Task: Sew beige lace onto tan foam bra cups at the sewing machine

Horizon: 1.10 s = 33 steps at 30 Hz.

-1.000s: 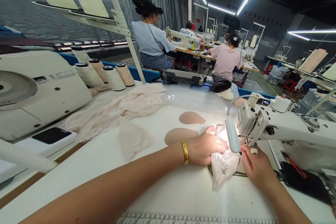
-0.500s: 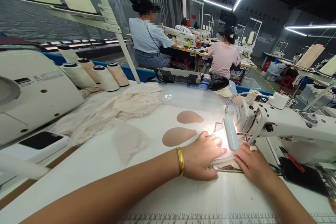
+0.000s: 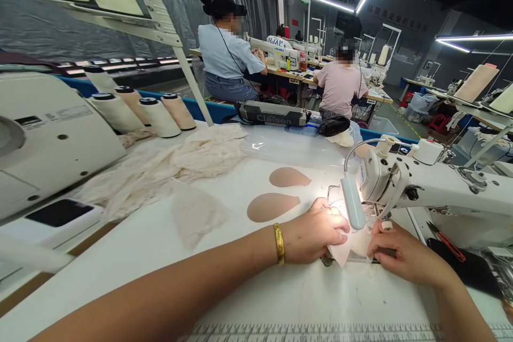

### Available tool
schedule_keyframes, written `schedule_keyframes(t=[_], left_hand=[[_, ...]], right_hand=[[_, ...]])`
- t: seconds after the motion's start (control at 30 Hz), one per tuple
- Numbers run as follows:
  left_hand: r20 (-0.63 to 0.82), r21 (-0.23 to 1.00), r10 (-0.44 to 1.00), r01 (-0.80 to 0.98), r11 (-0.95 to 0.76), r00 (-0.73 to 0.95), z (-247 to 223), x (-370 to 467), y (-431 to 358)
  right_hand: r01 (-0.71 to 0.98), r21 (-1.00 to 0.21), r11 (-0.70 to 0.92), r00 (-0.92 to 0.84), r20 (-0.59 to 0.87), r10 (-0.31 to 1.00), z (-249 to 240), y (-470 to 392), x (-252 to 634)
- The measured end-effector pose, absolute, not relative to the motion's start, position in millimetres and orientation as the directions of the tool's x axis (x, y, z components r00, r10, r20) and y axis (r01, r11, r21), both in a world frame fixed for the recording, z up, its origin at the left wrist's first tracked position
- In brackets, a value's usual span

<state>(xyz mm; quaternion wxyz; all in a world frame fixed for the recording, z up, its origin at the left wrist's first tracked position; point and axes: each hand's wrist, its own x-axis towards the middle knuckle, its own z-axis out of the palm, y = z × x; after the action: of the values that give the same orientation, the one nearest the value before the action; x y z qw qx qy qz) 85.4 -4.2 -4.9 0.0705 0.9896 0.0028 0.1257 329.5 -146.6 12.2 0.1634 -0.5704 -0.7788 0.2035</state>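
Note:
Under the lamp of a white sewing machine [image 3: 452, 184], my left hand [image 3: 320, 232] has its fingers closed on a pale pink fabric piece [image 3: 340, 252], whose pointed end hangs out below the fingers. At the machine's needle area, my right hand [image 3: 398, 251] pinches the edge of sheer light fabric [image 3: 360, 245]. The lamp head [image 3: 352, 206] hides part of the fabric between the hands. Two beige teardrop-shaped pieces [image 3: 273, 207] lie flat on the white table [image 3: 240, 278], left of the machine.
Cream lace fabric [image 3: 200, 155] is heaped at the left, near thread cones [image 3: 160, 117]. Scissors with red handles [image 3: 451, 246] rest on a black object at the right. A ruler strip [image 3: 304, 331] runs along the front edge. People sit at machines beyond.
My left hand has closed on the pink piece and lifted its edge. My right hand has shifted slightly right and now pinches the sheer fabric.

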Motion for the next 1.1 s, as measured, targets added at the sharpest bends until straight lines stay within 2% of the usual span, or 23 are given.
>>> schedule_keyframes(t=[0.07, 0.13, 0.23, 0.37, 0.67, 0.9, 1.1], left_hand=[[0.262, 0.158, -0.003, -0.046, -0.986, 0.965, -5.7, 86.8, -1.4], [0.274, 0.162, -0.01, -0.057, -0.985, 0.962, -5.6, 87.8, 2.9], [0.293, 0.13, -0.006, -0.046, -0.99, 0.956, -6.4, 89.1, 10.0], [0.314, 0.107, 0.013, -0.021, -0.994, 0.949, -10.5, 91.3, 16.6], [0.327, 0.188, 0.063, 0.0, -0.982, 0.943, -15.2, 94.5, 19.7], [0.336, 0.189, 0.086, 0.022, -0.982, 0.938, -13.0, 94.2, 15.2], [0.336, 0.173, 0.095, 0.037, -0.984, 0.937, -11.7, 94.7, 14.4]], right_hand=[[0.741, -0.619, 0.262, -0.282, 0.068, 0.957, 11.2, -145.1, 329.8], [0.695, -0.661, 0.284, -0.249, 0.149, 0.957, 4.7, -140.9, 326.2], [0.802, -0.518, 0.299, -0.191, 0.252, 0.949, -11.5, -133.4, 318.3], [0.908, -0.303, 0.289, -0.196, 0.303, 0.933, -25.7, -129.8, 314.3], [0.953, -0.149, 0.265, -0.191, 0.385, 0.903, -26.4, -129.2, 314.8], [0.944, -0.162, 0.286, -0.202, 0.402, 0.893, -22.8, -130.4, 314.8], [0.931, -0.275, 0.241, -0.058, 0.54, 0.84, -31.0, -130.6, 316.3]])
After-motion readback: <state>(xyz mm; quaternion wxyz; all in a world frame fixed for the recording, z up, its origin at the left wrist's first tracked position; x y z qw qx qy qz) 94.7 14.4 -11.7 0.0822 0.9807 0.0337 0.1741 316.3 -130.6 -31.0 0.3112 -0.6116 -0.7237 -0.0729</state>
